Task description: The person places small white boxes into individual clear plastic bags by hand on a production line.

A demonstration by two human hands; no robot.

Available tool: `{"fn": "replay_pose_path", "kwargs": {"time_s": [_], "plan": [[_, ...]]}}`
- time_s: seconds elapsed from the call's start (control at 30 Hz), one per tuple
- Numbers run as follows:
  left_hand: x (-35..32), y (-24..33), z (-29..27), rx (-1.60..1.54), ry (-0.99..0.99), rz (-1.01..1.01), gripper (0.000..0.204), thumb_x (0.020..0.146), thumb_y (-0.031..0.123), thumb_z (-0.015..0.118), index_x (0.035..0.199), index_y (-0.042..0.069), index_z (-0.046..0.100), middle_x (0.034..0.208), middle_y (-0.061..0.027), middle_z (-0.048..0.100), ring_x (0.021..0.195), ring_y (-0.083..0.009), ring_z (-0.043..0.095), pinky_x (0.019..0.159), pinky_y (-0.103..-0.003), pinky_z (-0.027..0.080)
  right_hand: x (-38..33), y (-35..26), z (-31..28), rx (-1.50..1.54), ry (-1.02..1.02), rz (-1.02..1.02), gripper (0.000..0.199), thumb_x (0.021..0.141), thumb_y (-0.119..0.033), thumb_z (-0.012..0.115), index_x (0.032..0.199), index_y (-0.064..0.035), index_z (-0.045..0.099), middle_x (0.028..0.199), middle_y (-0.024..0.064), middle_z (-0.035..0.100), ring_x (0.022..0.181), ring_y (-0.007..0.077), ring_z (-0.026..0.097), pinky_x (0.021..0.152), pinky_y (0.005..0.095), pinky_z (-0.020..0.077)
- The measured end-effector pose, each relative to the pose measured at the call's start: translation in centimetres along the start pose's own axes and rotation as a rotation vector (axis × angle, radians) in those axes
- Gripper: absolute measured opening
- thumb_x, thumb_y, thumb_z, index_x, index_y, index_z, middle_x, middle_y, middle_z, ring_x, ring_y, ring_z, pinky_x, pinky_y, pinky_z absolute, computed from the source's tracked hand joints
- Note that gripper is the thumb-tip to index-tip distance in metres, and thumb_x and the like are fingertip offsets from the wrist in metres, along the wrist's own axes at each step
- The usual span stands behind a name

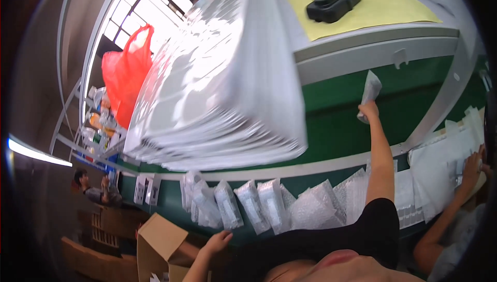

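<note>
My right hand (368, 111) is stretched out over the green belt (336, 121) and pinches a small white plastic packet (371, 89) by its lower end. My left hand (218, 241) hangs low with its fingers apart and holds nothing, just right of an open cardboard box (158, 243). A row of bubble-wrapped packets (259, 204) lies along the near edge of the belt between my two hands. A tall stack of white plastic bags (222, 80) fills the middle of the view.
A black moulded part (334, 2) rests on a yellow mat (393, 7) on the grey bench beyond the belt. Another person's hand (473, 165) lies on white sheets at the right. A red plastic bag (127, 75) hangs at the left, and someone sits below it (90, 189).
</note>
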State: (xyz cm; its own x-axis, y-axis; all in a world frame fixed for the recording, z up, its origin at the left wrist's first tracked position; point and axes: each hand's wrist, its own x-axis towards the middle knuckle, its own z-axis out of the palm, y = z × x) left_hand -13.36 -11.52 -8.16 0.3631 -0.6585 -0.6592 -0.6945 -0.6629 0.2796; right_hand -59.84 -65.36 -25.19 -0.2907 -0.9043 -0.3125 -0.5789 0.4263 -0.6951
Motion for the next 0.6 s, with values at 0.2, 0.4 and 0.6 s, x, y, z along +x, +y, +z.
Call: {"fn": "replay_pose_path", "kwargs": {"time_s": [0.2, 0.4, 0.6], "plan": [[-1.2, 3.2, -1.3, 0.162, 0.164, 0.488, 0.03, 0.084, 0.024, 0.047, 0.106, 0.005, 0.053, 0.096, -0.0127, 0.059, 0.084, -0.0294, 0.055, 0.075, -0.034, 0.043, -17.2, -3.7, 0.4, 1.459, -0.703, 0.193, 0.034, 0.07, -0.014, 0.054, 0.1, -0.0004, 0.053, 0.092, 0.0133, 0.057, 0.077, 0.022, 0.056, 0.061, 0.0315, 0.0473], [-6.1, -3.4, -6.0, 0.049, 0.548, 0.456, 0.03, 0.081, 0.023, 0.052, 0.102, 0.003, 0.056, 0.097, -0.0126, 0.059, 0.083, -0.0302, 0.056, 0.074, -0.034, 0.044, -36.9, -0.8, 4.8, 0.712, -0.581, -0.15, 0.033, 0.074, -0.018, 0.055, 0.099, 0.0023, 0.051, 0.084, 0.014, 0.056, 0.068, 0.0212, 0.054, 0.063, 0.03, 0.0439], [-14.0, -20.6, -12.8, -0.282, 1.399, 0.152, 0.016, 0.082, 0.013, 0.051, 0.087, 0.001, 0.06, 0.073, -0.0085, 0.061, 0.06, -0.0171, 0.054, 0.056, -0.026, 0.042, -43.4, 4.5, 10.6, -0.353, -0.229, -0.707, 0.039, 0.078, -0.03, 0.05, 0.099, 0.0017, 0.039, 0.08, 0.0244, 0.053, 0.07, 0.0403, 0.053, 0.064, 0.0426, 0.0409]]}}
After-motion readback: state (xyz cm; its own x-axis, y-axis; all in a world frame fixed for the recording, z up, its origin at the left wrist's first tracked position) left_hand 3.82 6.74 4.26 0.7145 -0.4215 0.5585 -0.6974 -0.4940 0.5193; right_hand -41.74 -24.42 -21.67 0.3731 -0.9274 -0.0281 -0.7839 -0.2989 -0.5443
